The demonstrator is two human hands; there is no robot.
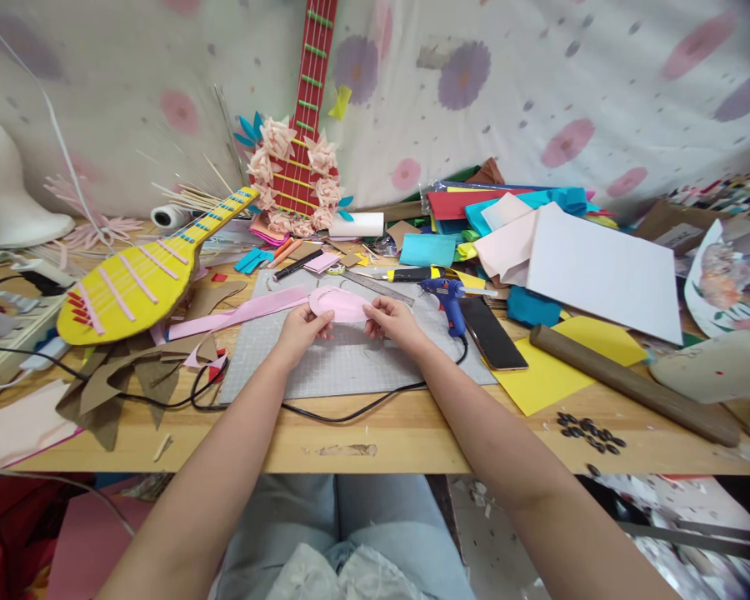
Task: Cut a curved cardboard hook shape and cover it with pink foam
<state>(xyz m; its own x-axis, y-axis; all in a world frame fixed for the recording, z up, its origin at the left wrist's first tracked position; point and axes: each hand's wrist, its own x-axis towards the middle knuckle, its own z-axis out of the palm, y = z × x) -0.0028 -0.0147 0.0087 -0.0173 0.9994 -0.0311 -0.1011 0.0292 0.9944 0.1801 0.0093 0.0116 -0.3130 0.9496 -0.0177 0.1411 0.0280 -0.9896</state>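
Note:
My left hand and my right hand together hold a curved pink foam piece by its two ends, just above a grey cutting mat on the wooden table. A long pink foam strip lies on the mat to the left of my left hand. A blue glue gun stands right of my right hand, beside a black phone. Its black cord loops across the mat's front edge.
A yellow cardboard guitar lies at the left, a red one leans on the flowered cloth behind. Coloured foam sheets, white paper, a brown tube, a yellow sheet, a ruler and brown cardboard scraps crowd the table.

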